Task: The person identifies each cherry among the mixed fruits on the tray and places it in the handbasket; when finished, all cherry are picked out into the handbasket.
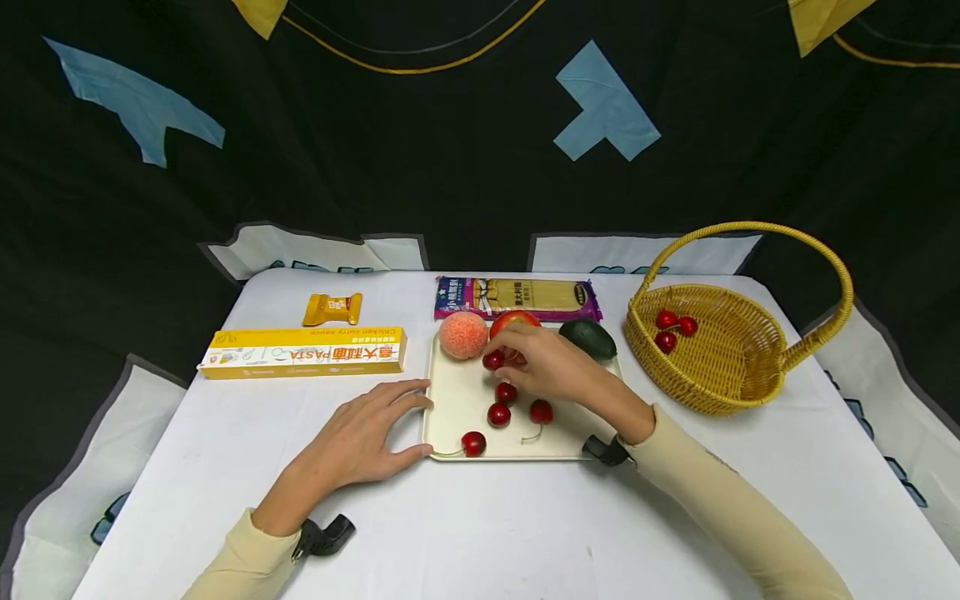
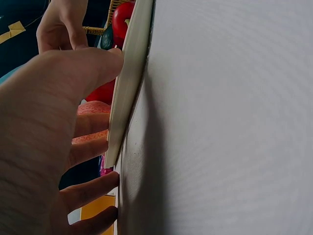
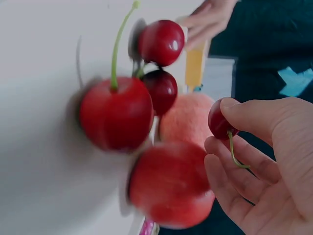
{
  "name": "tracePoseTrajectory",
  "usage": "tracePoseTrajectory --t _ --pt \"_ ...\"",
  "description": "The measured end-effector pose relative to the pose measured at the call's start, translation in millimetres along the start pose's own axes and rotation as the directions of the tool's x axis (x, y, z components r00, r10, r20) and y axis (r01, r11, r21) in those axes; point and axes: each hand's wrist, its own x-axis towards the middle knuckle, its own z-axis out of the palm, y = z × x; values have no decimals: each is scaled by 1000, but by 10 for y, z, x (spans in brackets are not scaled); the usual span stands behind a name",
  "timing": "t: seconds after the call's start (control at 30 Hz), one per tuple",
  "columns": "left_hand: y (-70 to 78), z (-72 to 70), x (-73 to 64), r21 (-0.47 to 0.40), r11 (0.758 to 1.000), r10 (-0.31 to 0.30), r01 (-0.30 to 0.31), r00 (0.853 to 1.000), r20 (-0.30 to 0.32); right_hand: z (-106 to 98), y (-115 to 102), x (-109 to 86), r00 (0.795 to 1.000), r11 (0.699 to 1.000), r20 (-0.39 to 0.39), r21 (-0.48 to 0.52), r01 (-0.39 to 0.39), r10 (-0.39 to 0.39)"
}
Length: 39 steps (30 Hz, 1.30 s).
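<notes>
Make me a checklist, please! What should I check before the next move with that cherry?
1. Cherry held: ok. The right grip pinches the held cherry by thumb and fingers.
2. Firm enough not to slip: cannot tell. Pictures don't show how hard it squeezes.
3. Tray steadied: ok. The left grip touches the edge of the tray.
4. Basket room: ok. The basket holds three cherries and shows bare space beside them.
5. Tray free of cherries: not ok. At least four loose cherries lie on it, so probably move carefully.
</notes>
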Motion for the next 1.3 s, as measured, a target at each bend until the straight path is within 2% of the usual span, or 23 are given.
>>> tracePoseTrajectory --t 0.23,0.43,0.77,0.97,1.13,1.3 --pt "5 2 0 1 1000 5 -5 1000 -8 -133 115 -130 998 998 -53 53 -25 27" --pt "-2 9 3 0 1000 5 -5 1000 -9 -184 267 -262 990 999 -136 32 -16 21" --pt "1 5 6 4 1000 -2 2 1000 0 -348 475 -479 973 996 -210 33 -86 91" --pt "-1 10 8 1 1000 -1 1 1000 1 -427 604 -612 965 992 -228 44 -119 126" --pt "-2 10 11 1 1000 -3 3 1000 1 -500 724 -747 947 991 -295 3 -131 126" --pt "-1 -1 9 -2 1000 -4 4 1000 1 -600 825 -884 922 988 -357 17 -155 151"
